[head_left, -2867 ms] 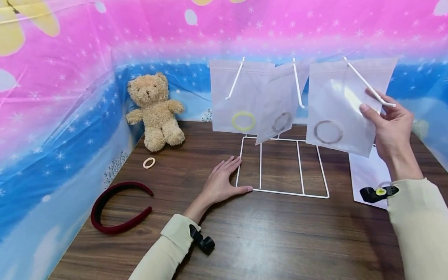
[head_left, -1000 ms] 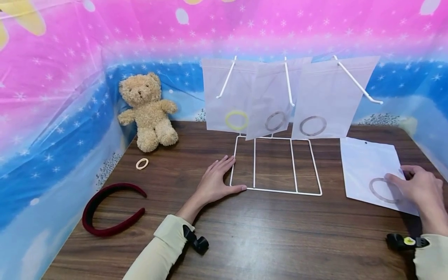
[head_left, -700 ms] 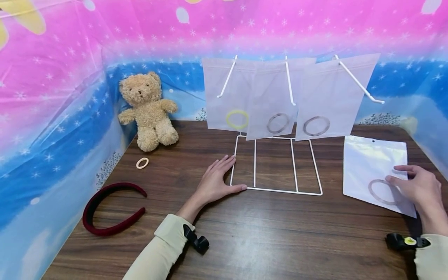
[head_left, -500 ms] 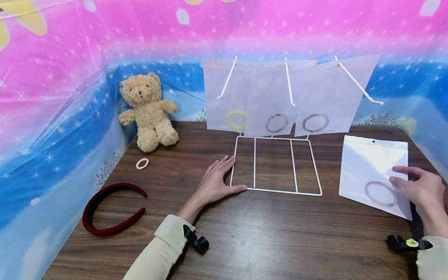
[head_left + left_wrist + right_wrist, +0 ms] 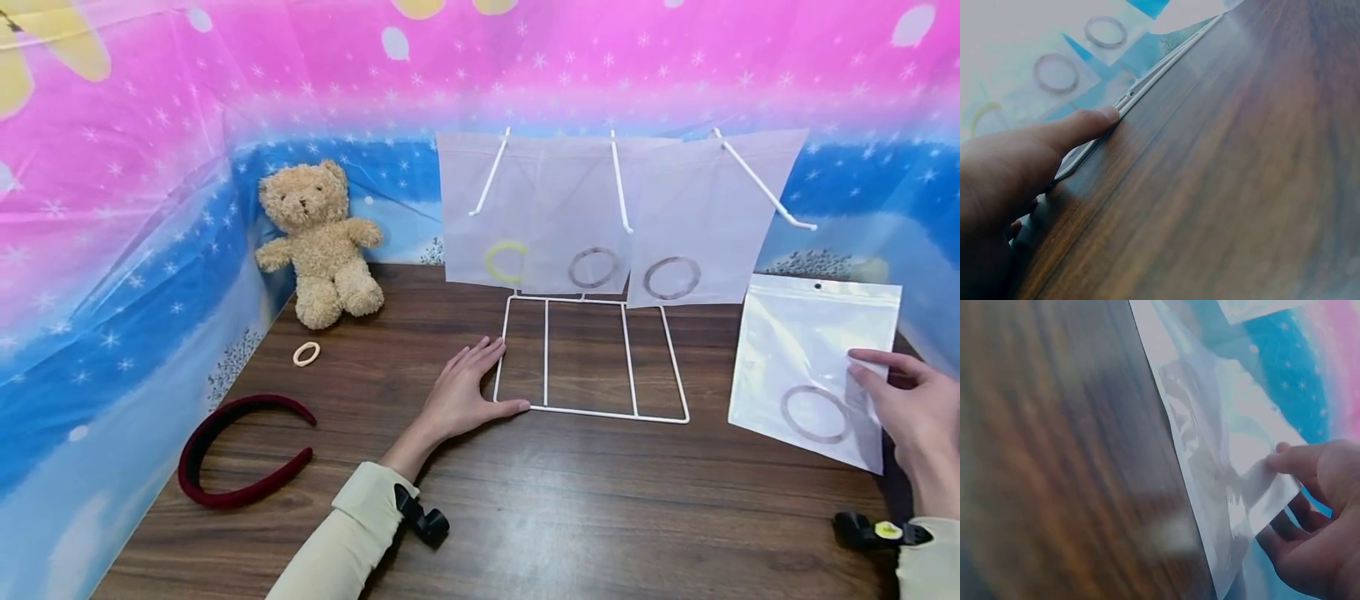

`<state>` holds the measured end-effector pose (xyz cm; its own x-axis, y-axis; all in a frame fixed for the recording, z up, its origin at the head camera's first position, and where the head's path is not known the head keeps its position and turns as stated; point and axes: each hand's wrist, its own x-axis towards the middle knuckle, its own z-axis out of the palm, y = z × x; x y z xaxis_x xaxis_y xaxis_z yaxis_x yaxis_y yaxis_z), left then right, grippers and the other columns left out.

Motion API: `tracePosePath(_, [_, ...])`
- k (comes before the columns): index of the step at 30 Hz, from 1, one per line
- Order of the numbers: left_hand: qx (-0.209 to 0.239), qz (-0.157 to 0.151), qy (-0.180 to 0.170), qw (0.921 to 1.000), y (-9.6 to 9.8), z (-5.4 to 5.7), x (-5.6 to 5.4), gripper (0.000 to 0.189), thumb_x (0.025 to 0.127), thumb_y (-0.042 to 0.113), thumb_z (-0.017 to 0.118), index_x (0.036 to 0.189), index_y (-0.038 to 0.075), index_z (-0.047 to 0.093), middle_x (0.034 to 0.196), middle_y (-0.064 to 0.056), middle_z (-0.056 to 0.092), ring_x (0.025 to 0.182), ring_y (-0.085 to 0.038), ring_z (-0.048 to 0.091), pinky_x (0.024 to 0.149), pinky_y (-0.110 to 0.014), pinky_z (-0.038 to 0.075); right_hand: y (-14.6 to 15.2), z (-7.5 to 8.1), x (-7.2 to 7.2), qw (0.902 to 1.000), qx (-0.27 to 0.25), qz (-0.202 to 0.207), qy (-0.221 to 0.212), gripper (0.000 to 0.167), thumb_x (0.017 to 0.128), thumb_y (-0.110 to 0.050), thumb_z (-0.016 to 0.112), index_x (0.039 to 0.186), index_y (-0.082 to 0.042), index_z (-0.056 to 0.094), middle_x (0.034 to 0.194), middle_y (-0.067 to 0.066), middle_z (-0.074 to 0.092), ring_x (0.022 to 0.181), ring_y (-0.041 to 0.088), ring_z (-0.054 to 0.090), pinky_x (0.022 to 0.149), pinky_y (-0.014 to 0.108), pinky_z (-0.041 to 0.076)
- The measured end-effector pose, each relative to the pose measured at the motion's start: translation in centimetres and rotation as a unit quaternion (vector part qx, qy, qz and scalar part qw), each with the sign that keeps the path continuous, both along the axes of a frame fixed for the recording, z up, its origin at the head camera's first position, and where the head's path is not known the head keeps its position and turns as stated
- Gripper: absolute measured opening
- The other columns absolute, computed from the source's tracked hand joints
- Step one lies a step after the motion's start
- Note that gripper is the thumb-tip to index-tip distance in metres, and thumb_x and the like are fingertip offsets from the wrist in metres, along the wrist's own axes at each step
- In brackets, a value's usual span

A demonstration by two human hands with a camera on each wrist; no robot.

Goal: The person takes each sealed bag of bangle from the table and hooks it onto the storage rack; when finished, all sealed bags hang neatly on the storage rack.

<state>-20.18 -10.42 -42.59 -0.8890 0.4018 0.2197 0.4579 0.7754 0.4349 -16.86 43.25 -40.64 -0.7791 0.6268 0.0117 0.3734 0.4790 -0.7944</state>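
The right hand (image 5: pixel 918 408) pinches a clear-fronted white bag (image 5: pixel 810 333) by its side edge, between thumb and fingers, near the right edge of the wooden tabletop (image 5: pixel 600 517). The bag is tilted up, its punched hole at the top and a translucent ring (image 5: pixel 784 412) in its lower part; whether its bottom edge touches the tabletop cannot be told. The left hand (image 5: pixel 461 392) grasps nothing: its fingers are extended, with the fingertips at the left side of a white wire rack (image 5: pixel 592 412) and the thumb against the front bar. The rack's base lies toward the rear edge of the tabletop. Above it, three bags (image 5: pixel 705 217) hang from white prongs (image 5: pixel 491 175), the leftmost containing a yellow ring (image 5: pixel 491 260), the other two greyish rings. A teddy bear (image 5: pixel 311 242) sits at the rear left corner. Near the left edge lie a small pale ring (image 5: pixel 297 357) and, closer to the front, a dark red headband (image 5: pixel 192 462).
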Motion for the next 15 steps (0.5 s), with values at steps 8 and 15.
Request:
tracePosePath(8, [-0.003, 0.004, 0.0, 1.0, 0.0, 0.2, -0.1, 0.1, 0.076, 0.072, 0.066, 0.151, 0.011, 0.039, 0.155, -0.002, 0.036, 0.145, -0.021, 0.024, 0.118, -0.042, 0.016, -1.1, 0.1, 0.8, 0.9985, 0.037, 0.039, -0.008, 0.044, 0.096, -0.029, 0.054, 0.132, -0.005, 0.061, 0.135, 0.022, 0.044, 0.119, 0.036, 0.038, 0.092, 0.041, 0.041])
tracePosePath(15, [-0.001, 0.0, -0.003, 1.0, 0.1, 0.0, 0.0, 0.101, 0.077, 0.074, 0.063, 0.151, 0.011, 0.039, 0.155, -0.003, 0.036, 0.145, -0.022, 0.024, 0.118, -0.043, 0.016, -0.8, -0.7, 1.4, 0.9977, 0.03, 0.06, -0.014, 0.057, 0.097, -0.04, 0.059, 0.139, -0.002, 0.053, 0.155, 0.021, 0.029, 0.143, 0.039, 0.02, 0.113, 0.059, 0.018])
